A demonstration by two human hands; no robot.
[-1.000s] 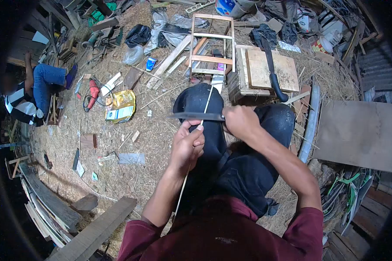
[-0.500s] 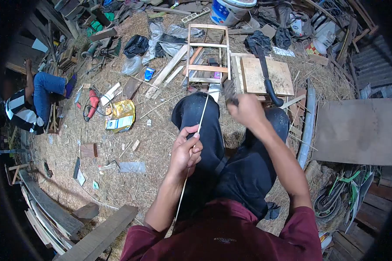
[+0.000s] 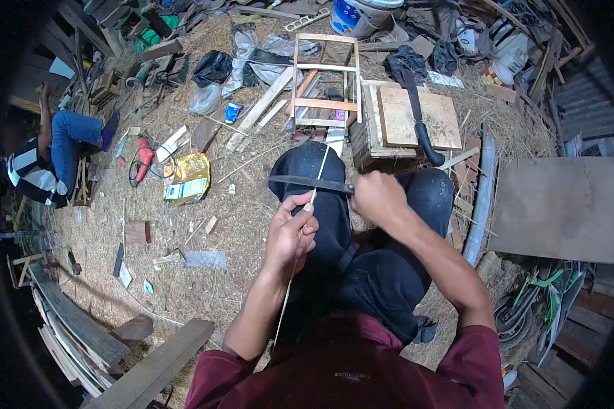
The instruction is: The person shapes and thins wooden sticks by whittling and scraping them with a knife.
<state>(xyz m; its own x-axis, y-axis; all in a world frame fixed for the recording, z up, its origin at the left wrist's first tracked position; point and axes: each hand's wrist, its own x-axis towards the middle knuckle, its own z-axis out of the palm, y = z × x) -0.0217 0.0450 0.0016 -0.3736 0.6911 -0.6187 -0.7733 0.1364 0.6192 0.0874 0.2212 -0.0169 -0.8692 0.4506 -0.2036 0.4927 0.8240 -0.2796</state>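
Observation:
Between the thumb and fingers of my left hand runs a thin pale stick, slanting from my lap up over the left knee. My right hand is closed around the handle of a knife. Its dark blade lies crosswise over the stick, just beyond my left fingertips, and points left. I cannot tell how deep the edge sits against the stick. Both hands are above my dark trousers.
Ahead stands a small wooden frame. A large black-handled blade rests on a wooden block. At left are a red power tool, a yellow packet and a seated person. Straw and wood scraps cover the ground.
The knife, blurred by motion half a second ago, has swung left and now lies across the stick. My right hand has come slightly down toward me; the left hand stays nearly still.

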